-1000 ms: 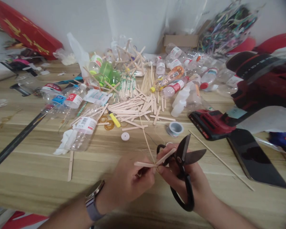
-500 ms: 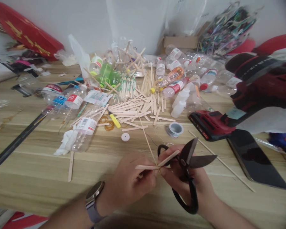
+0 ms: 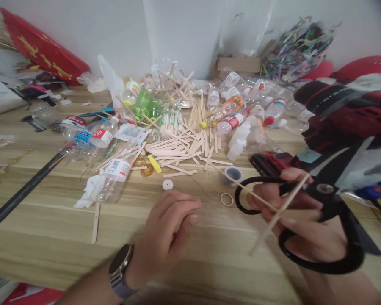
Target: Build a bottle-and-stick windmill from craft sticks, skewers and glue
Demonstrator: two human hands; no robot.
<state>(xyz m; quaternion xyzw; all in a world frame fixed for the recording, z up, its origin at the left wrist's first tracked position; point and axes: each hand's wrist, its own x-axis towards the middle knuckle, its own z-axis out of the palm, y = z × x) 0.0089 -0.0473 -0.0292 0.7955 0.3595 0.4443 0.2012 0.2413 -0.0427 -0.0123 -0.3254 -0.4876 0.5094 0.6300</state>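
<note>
Head view: right hand point(image 3: 314, 240) gripping black scissors point(image 3: 324, 189) and crossed sticks point(image 3: 288, 204)
Left hand point(image 3: 165, 231) over the table point(image 3: 225, 250), fingers slightly parted (a watch point(image 3: 120, 259) circles that wrist).

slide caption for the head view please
Right hand holding black-handled metal scissors and thin pale wooden sticks, left hand loosely curled above a wood-grain tabletop.

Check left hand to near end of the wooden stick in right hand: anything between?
Nothing visible stands between the left hand and the near end of the wooden stick. The scissors, also in the right hand, have a loop just beyond that path.
</note>
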